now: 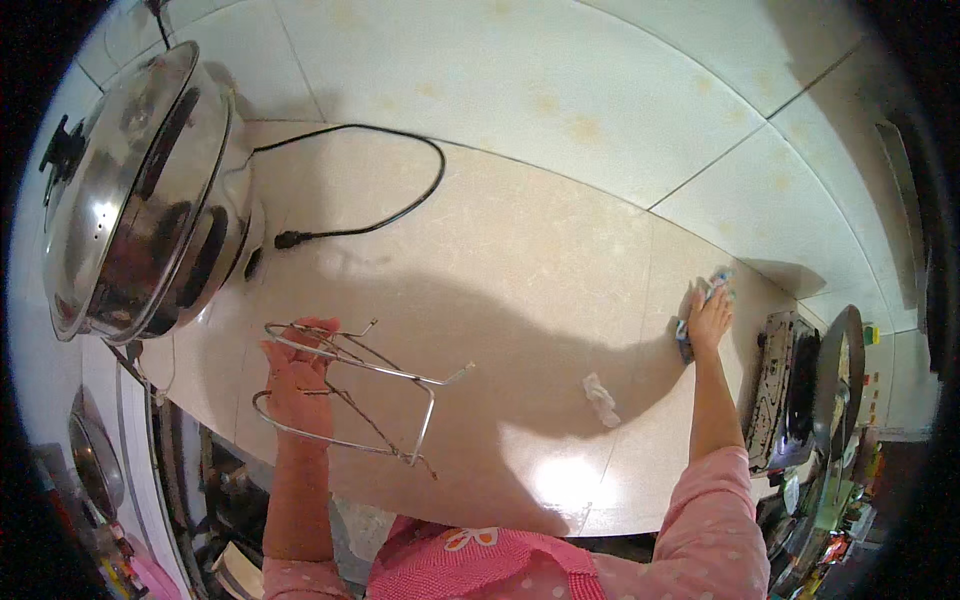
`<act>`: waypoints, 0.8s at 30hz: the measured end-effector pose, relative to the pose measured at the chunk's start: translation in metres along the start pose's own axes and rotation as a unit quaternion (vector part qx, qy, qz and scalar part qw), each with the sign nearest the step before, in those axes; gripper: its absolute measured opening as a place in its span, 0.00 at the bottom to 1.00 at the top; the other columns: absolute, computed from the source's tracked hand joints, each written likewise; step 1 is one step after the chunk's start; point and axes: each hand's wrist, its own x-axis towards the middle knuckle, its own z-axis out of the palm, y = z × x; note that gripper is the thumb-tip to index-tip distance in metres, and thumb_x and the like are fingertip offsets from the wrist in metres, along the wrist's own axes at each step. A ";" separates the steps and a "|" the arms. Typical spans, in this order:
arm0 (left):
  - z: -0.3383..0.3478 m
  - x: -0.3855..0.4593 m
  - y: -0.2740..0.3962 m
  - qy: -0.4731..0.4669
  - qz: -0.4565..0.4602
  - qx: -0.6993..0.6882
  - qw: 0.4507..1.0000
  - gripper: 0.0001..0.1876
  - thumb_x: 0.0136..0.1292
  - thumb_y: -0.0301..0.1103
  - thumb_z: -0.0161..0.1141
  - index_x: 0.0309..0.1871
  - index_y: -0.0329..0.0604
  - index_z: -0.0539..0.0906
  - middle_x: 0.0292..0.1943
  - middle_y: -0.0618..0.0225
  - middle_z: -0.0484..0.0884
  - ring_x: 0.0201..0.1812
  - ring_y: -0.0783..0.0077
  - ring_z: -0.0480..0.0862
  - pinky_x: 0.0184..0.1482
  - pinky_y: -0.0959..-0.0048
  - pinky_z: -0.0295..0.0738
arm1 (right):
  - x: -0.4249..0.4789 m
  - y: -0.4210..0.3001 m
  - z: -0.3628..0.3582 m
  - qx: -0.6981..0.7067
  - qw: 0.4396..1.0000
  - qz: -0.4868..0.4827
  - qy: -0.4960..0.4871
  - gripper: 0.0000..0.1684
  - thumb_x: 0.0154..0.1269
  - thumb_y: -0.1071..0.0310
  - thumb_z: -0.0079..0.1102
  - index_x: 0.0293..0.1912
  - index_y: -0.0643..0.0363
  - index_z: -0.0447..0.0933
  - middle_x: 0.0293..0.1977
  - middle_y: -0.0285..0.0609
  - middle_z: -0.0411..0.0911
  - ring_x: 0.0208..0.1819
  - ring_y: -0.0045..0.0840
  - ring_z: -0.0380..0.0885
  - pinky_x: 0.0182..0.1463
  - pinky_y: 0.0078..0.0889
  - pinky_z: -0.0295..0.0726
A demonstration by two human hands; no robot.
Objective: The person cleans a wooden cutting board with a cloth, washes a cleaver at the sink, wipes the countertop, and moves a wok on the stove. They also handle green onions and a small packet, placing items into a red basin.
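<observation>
My left hand (304,345) is closed around the back of a metal wire rack (375,367), which it holds over the tiled counter (510,262). Far to the right, my right hand (711,319) presses a multicoloured cloth (684,341) flat on the counter near the wall; parts of the cloth show beside the palm and beyond the fingertips. A crumpled white tissue or cloth (601,400) lies between the hands, nearer the front edge.
A lidded steel electric pot (142,202) stands at the left, and a black cord (439,172) loops beside it. At the right are a stove (776,390) and a pan (838,382). A tiled wall (480,67) rises behind the counter.
</observation>
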 end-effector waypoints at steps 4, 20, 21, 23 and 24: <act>-0.012 -0.001 0.000 -0.014 0.009 -0.021 1.000 0.30 0.71 0.58 0.32 0.49 0.39 0.75 0.46 0.59 0.79 0.53 0.67 0.75 0.55 0.69 0.64 | 0.009 -0.090 0.030 -0.011 0.993 -0.117 0.009 0.39 0.68 0.49 0.40 0.64 0.73 0.55 0.65 0.64 0.54 0.69 0.50 0.49 0.73 0.45 0.43; 0.033 0.014 0.021 0.021 0.026 0.011 0.999 0.24 0.71 0.54 0.36 0.52 0.46 0.73 0.50 0.67 0.77 0.57 0.68 0.72 0.59 0.65 0.60 | -0.118 -0.359 0.008 0.251 0.765 -0.593 -0.005 0.28 0.54 0.66 0.55 0.54 0.69 0.68 0.56 0.58 0.67 0.61 0.48 0.63 0.66 0.38 0.63; 0.054 0.024 0.028 0.028 0.021 0.046 0.998 0.23 0.71 0.54 0.36 0.53 0.47 0.72 0.51 0.68 0.77 0.58 0.70 0.71 0.59 0.65 0.59 | -0.139 -0.352 -0.015 0.284 0.748 -0.562 -0.211 0.27 0.55 0.70 0.54 0.55 0.67 0.68 0.57 0.55 0.67 0.60 0.45 0.65 0.65 0.38 0.64; 0.086 0.037 0.033 0.026 0.036 0.101 0.994 0.23 0.71 0.54 0.37 0.55 0.47 0.71 0.52 0.69 0.77 0.59 0.72 0.70 0.59 0.67 0.58 | -0.170 -0.328 0.006 0.246 0.619 -0.735 -0.128 0.25 0.59 0.73 0.48 0.58 0.59 0.68 0.57 0.49 0.69 0.61 0.39 0.67 0.64 0.37 0.65; 0.094 0.043 0.030 0.021 0.055 0.120 0.991 0.23 0.70 0.54 0.38 0.56 0.47 0.70 0.53 0.70 0.76 0.59 0.73 0.69 0.59 0.68 0.57 | -0.184 -0.306 -0.007 0.303 0.555 -0.759 -0.157 0.25 0.60 0.73 0.46 0.59 0.55 0.69 0.58 0.47 0.69 0.61 0.38 0.66 0.65 0.37 0.65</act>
